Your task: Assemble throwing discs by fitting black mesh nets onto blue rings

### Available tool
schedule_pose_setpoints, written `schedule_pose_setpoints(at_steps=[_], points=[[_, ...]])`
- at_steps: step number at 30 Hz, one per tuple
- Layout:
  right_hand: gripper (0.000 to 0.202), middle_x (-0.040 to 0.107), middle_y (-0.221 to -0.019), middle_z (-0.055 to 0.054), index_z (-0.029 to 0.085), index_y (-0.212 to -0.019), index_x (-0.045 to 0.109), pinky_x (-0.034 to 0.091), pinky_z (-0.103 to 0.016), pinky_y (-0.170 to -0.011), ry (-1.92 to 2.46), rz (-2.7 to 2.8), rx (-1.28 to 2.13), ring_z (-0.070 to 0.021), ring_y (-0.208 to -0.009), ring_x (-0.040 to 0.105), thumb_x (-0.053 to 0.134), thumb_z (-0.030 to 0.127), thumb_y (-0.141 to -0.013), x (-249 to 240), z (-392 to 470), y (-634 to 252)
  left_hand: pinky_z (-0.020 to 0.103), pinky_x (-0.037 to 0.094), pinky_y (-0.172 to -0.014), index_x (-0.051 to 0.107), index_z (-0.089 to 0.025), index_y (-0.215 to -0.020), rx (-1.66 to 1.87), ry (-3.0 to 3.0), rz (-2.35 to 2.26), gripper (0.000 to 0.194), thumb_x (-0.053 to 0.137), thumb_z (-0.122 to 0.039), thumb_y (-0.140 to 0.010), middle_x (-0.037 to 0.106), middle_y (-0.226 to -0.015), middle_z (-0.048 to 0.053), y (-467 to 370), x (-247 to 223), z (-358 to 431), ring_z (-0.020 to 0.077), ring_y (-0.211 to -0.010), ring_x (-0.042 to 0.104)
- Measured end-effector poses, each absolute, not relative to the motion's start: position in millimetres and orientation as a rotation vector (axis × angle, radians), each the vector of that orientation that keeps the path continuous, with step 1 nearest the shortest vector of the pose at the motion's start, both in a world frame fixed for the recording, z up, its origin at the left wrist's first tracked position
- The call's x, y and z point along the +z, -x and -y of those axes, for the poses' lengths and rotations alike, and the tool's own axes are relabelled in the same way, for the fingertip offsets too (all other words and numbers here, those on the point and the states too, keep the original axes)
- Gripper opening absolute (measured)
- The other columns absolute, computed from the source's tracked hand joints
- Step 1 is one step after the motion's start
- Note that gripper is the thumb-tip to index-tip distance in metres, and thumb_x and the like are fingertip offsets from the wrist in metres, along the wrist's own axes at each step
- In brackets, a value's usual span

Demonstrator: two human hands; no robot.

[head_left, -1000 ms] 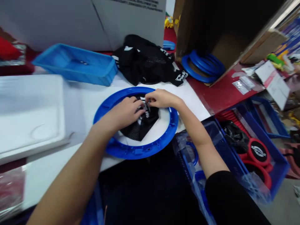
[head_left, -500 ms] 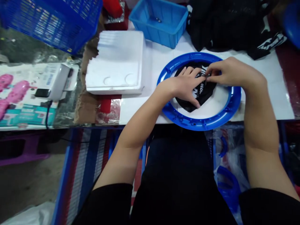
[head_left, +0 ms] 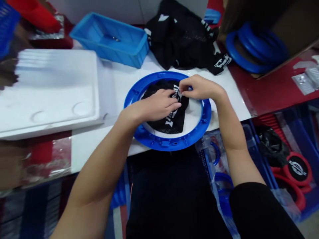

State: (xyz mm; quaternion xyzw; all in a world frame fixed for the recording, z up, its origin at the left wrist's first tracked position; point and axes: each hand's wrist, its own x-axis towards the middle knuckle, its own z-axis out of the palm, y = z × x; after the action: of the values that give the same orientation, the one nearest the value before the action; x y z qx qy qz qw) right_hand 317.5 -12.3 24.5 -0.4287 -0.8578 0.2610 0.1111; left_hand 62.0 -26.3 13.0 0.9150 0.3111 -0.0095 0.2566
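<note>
A blue plastic ring (head_left: 171, 146) lies on the white work surface close to my body. Inside it is a piece of black mesh cloth (head_left: 178, 121) with white lettering, partly bunched. My left hand (head_left: 159, 104) rests on the cloth, fingers stretched towards the right and thumb apart. My right hand (head_left: 196, 87) reaches over the ring's far right side. Its fingers are pinched together at the cloth's upper right edge, close to my left fingertips. The exact bit between the right fingertips is hidden.
A white foam block (head_left: 57, 86) lies to the left. Behind stand a light blue bin (head_left: 112, 43) with small metal parts and a pile of black printed cloth (head_left: 184, 39). Blue rings (head_left: 254, 49) lie at the back right. Below right, a crate holds red round parts (head_left: 297, 169).
The camera view has swung to the right, so the surroundings shift left. My hands remain at the cloth inside the ring; the right fingers still pinch at its upper right edge.
</note>
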Motion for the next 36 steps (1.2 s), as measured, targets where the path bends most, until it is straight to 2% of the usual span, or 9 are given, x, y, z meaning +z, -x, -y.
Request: schedule_pose_setpoints(at_steps=[6, 9, 13, 16, 19, 23, 28, 32, 36], points=[[0.019, 0.074, -0.103, -0.005, 0.02, -0.105, 0.077, 0.048, -0.04, -0.097, 1.214, 2.408, 0.657, -0.0242, -0.098, 0.062, 0.061, 0.019, -0.095, 21, 10, -316, 0.052, 0.047, -0.125, 0.077, -0.023, -0.099, 0.066, -2.535, -0.679, 0.032, 0.068, -0.053, -0.099, 0.075, -0.136, 0.011, -68, 12, 25, 0.0351, -0.138, 0.063], [0.018, 0.072, -0.127, -0.012, 0.022, -0.108, 0.08, 0.048, -0.051, -0.114, 1.129, 2.415, 0.587, -0.0318, -0.121, 0.063, 0.066, 0.023, -0.096, 16, 9, -317, 0.056, 0.041, -0.13, 0.074, -0.023, -0.118, 0.044, -2.509, -0.639, 0.029, 0.075, -0.039, -0.094, 0.074, -0.14, 0.01, -72, 17, 31, 0.033, -0.139, 0.065], [0.021, 0.055, -0.164, -0.016, 0.024, -0.113, 0.083, 0.033, -0.065, -0.134, 1.185, 2.469, 0.494, -0.0431, -0.157, 0.042, 0.077, 0.027, -0.093, 5, 7, -325, 0.066, 0.018, -0.141, 0.065, -0.031, -0.144, -0.066, -2.432, -0.537, 0.055, 0.082, -0.033, -0.092, 0.056, -0.172, 0.007, -70, 18, 35, 0.0336, -0.168, 0.042], [0.025, 0.049, -0.172, -0.016, 0.024, -0.117, 0.083, 0.032, -0.069, -0.135, 1.3, 2.506, 0.475, -0.0461, -0.162, 0.039, 0.079, 0.031, -0.093, -3, 4, -330, 0.068, 0.011, -0.142, 0.063, -0.03, -0.151, -0.166, -2.402, -0.505, 0.067, 0.088, -0.041, -0.09, 0.037, -0.186, 0.011, -66, 15, 32, 0.0356, -0.177, 0.024], [0.02, 0.051, -0.172, -0.016, 0.024, -0.113, 0.083, 0.037, -0.07, -0.133, 1.348, 2.52, 0.458, -0.047, -0.161, 0.043, 0.075, 0.031, -0.095, -9, 2, -331, 0.07, 0.01, -0.143, 0.066, -0.027, -0.147, -0.123, -2.4, -0.522, 0.053, 0.079, -0.049, -0.1, 0.037, -0.186, 0.012, -68, 13, 34, 0.036, -0.177, 0.023], [0.014, 0.053, -0.17, -0.016, 0.024, -0.1, 0.081, 0.041, -0.071, -0.13, 1.319, 2.521, 0.42, -0.0465, -0.16, 0.047, 0.068, 0.026, -0.097, -15, 0, -330, 0.082, 0.012, -0.138, 0.068, -0.025, -0.131, -0.014, -2.428, -0.624, 0.025, 0.053, -0.037, -0.115, 0.058, -0.167, 0.013, -83, 9, 45, 0.0342, -0.166, 0.044], [0.014, 0.053, -0.172, -0.017, 0.022, -0.098, 0.08, 0.043, -0.071, -0.131, 1.302, 2.537, 0.42, -0.0465, -0.16, 0.049, 0.067, 0.027, -0.098, -17, -2, -332, 0.086, 0.013, -0.135, 0.053, -0.026, -0.156, 0.107, -2.556, -0.784, 0.059, 0.037, -0.001, -0.105, 0.052, -0.173, 0.017, -93, 2, 53, 0.0317, -0.167, 0.042], [0.013, 0.054, -0.172, -0.017, 0.022, -0.099, 0.079, 0.043, -0.068, -0.132, 1.313, 2.532, 0.423, -0.0451, -0.161, 0.049, 0.066, 0.025, -0.098, -14, -1, -333, 0.085, 0.012, -0.135, 0.051, -0.025, -0.161, 0.049, -2.562, -0.822, 0.049, 0.052, -0.025, -0.112, 0.044, -0.18, 0.019, -89, 5, 53, 0.0357, -0.17, 0.037], [0.013, 0.053, -0.173, -0.02, 0.019, -0.104, 0.079, 0.042, -0.064, -0.134, 1.332, 2.53, 0.43, -0.0427, -0.163, 0.048, 0.066, 0.021, -0.099, -13, 0, -330, 0.088, -0.005, -0.132, 0.038, -0.019, -0.174, -0.188, -2.548, -0.809, 0.084, 0.07, -0.052, -0.104, 0.014, -0.19, 0.025, -85, 7, 54, 0.0425, -0.179, 0.006]])
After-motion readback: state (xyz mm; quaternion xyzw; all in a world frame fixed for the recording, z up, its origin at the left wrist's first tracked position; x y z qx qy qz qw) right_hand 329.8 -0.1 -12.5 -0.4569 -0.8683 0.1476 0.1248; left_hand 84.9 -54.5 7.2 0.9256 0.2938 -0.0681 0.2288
